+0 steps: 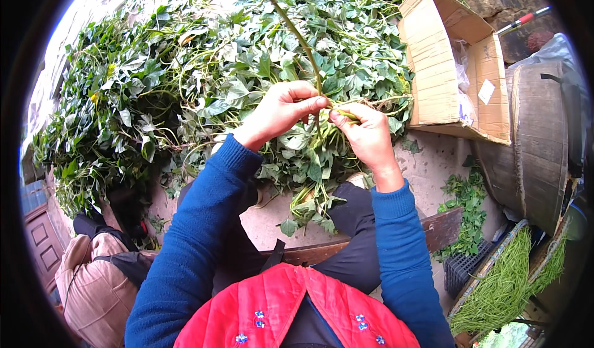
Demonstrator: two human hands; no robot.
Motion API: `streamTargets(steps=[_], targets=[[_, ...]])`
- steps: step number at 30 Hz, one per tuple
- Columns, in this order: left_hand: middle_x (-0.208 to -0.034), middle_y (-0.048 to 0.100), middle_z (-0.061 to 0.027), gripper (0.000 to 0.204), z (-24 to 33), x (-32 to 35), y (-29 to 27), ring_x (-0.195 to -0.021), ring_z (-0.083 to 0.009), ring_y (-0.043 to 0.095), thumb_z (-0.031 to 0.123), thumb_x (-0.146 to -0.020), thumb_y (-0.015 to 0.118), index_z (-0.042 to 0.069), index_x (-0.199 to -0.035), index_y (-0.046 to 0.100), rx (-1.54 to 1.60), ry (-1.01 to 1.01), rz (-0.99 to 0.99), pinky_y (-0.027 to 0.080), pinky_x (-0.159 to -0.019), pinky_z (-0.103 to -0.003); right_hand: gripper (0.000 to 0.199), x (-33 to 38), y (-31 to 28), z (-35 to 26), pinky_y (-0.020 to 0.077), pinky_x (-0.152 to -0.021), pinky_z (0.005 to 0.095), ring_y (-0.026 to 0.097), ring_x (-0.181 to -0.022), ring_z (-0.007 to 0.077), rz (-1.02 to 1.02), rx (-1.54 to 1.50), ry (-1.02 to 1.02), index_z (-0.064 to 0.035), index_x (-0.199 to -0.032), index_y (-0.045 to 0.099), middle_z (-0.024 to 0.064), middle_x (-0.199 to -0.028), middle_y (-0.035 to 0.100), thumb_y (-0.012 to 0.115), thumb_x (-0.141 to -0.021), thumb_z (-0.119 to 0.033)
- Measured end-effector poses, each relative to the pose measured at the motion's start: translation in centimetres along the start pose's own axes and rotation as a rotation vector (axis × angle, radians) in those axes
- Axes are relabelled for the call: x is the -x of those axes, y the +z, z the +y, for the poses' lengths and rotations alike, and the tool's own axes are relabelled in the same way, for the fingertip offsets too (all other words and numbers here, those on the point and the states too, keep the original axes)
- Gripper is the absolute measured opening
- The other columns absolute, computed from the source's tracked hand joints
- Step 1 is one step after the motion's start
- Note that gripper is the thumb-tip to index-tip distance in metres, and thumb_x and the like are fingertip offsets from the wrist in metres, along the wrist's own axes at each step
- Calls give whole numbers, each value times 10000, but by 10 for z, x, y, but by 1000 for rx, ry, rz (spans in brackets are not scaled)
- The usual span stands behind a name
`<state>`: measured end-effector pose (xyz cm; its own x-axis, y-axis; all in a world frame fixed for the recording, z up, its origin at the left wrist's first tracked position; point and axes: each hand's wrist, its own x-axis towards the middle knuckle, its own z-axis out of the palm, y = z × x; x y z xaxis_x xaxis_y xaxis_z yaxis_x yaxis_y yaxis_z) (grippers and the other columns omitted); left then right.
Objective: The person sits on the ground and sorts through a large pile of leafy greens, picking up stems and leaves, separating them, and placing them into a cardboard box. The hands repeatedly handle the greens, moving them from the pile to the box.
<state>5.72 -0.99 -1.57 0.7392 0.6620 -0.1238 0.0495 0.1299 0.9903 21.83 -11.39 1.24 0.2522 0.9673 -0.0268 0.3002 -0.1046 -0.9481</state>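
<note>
Above the leaf pile, my left hand (281,110) is closed in a pinch on a thick greenish-brown vine stem (291,23), whose bare end sticks up toward the far side. Just right of it, my right hand (371,141) also has thumb and fingers pressed together, on a yellow-green part of stem beside the left fingertips. Whether this is the same stem bent over or a separate strip, I cannot tell. Leafy green vines (216,69) lie heaped under and beyond both hands, and a bunch of leaves (312,206) hangs between my knees.
An open cardboard box (427,63) with plastic bags inside stands at right, beside a wooden barrel (538,131). Baskets of thin green stems (498,283) and a dark plastic crate (467,267) are at lower right. A wooden bench (442,227) runs beneath me. Another person (102,274) sits at lower left.
</note>
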Motion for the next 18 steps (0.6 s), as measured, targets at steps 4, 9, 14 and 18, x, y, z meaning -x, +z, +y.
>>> streamTargets(steps=[4,9,14,18], targets=[[-660,623,-9,193,-8,0,10,-587,-72,545,206,-813,703,14,-825,687,-302,89,286,446,-548,-232,20,8,9,-14,473,-570,288,580,-586,253,3,201,-274,-28,-751,645,117,-651,582,646,-732,-25],[-701,603,19,193,11,1,-2,-629,-54,534,214,-887,614,37,-862,688,106,-32,95,439,-581,-215,94,-3,-23,-3,465,-649,277,566,-722,139,64,9,-50,5,-858,606,68,-789,599,578,-880,-83],[-820,601,20,176,24,6,-10,-721,-57,530,174,-920,559,30,-934,660,129,114,-163,449,-662,-225,173,-3,-11,6,468,-672,307,595,-743,230,-2,159,-198,11,-995,613,127,-828,607,590,-853,-85],[-858,600,17,174,23,5,-7,-751,-55,532,159,-920,555,36,-1000,650,186,175,-124,453,-688,-227,166,-2,-1,10,474,-661,354,604,-755,297,-162,299,-150,-32,-952,642,142,-828,607,630,-811,-118]])
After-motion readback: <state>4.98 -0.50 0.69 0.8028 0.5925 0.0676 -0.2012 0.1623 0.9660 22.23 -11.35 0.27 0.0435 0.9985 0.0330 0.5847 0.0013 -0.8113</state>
